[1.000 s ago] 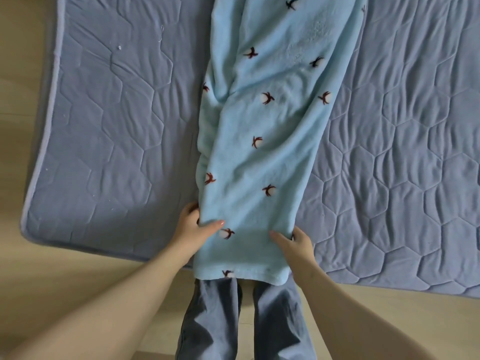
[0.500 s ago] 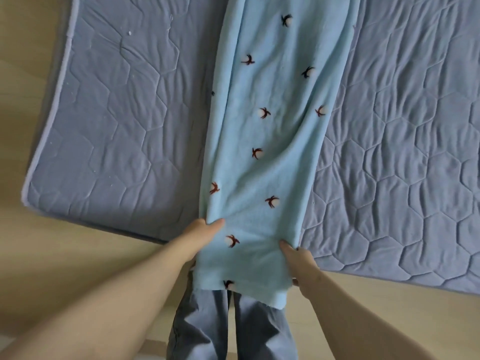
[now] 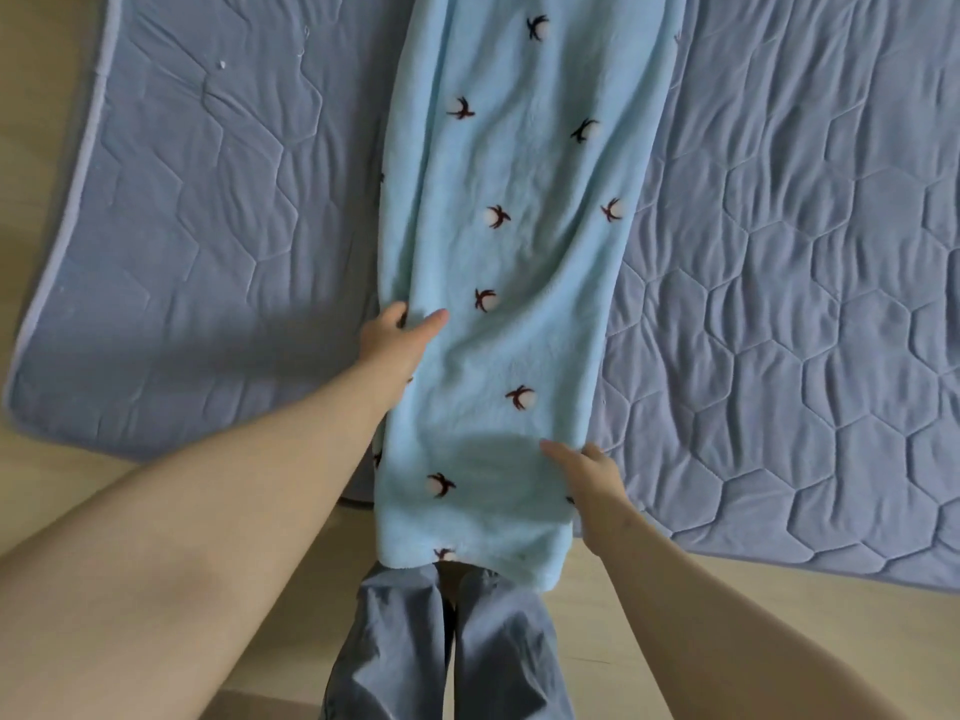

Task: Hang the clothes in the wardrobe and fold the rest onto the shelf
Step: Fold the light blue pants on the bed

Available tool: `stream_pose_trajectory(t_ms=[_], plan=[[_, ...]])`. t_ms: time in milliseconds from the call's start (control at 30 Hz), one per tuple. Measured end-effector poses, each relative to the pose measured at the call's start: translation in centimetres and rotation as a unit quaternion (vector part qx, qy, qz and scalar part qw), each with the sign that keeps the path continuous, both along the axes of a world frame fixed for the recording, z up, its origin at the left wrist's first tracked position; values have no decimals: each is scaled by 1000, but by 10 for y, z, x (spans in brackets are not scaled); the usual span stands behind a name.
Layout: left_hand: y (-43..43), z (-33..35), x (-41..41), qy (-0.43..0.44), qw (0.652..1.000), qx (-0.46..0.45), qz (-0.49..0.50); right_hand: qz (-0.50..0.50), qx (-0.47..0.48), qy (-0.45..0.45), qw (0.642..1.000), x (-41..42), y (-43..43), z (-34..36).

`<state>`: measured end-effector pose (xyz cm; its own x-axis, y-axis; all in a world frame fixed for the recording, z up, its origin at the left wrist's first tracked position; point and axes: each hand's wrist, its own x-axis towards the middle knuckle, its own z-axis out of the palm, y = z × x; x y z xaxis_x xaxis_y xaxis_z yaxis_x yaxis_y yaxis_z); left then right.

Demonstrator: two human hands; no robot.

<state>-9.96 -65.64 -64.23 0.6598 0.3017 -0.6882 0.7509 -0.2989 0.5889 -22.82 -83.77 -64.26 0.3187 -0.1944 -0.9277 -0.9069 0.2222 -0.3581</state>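
Left hand [image 3: 397, 337]: pinches the left side edge of the fleece garment [image 3: 519, 252]. The thumb lies on top of the fabric and the fingers are tucked under the edge, where they cannot be seen.

Right hand [image 3: 589, 472]: pinches the right side edge, nearer the hem than the left hand. The thumb is on top. The fingers curl over the edge and their tips are hidden by the fabric.

Fleece garment: light blue, printed with small dark-red and white motifs. It lies lengthwise across the quilted mattress pad [image 3: 208, 226], between that pad's left and right edges. The hem overhangs the pad's near edge. The far end is cut off by the top of the view, so the garment type cannot be determined. Folds along the left side hide any second layer.

Quilted mattress pad: grey-blue and stitched in hexagons, resting on a pale floor [image 3: 52, 485]. Its right side runs out of view.

The person's grey-blue trousers [image 3: 395, 652] show below the hem, and the feet are cut off.
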Motion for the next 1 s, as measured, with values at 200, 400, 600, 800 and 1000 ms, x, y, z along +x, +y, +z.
stream_pose_trajectory(t_ms=[200, 400, 600, 800, 1000], plan=[[20, -5, 8, -44, 992, 51, 110, 49, -7, 8, 999, -1, -1, -4], [23, -9, -22, 23, 999, 7, 39, -2, 51, 5, 999, 0, 3, -5], [37, -17, -74, 134, 989, -61, -17, 32, 38, 20, 999, -19, 9, -7], [56, -18, -120, 237, 960, -128, -72, 9, -42, 9, 999, -36, 21, -9], [62, 3, -143, 255, 956, -136, -44, 55, 28, 30, 998, -62, 22, 6]])
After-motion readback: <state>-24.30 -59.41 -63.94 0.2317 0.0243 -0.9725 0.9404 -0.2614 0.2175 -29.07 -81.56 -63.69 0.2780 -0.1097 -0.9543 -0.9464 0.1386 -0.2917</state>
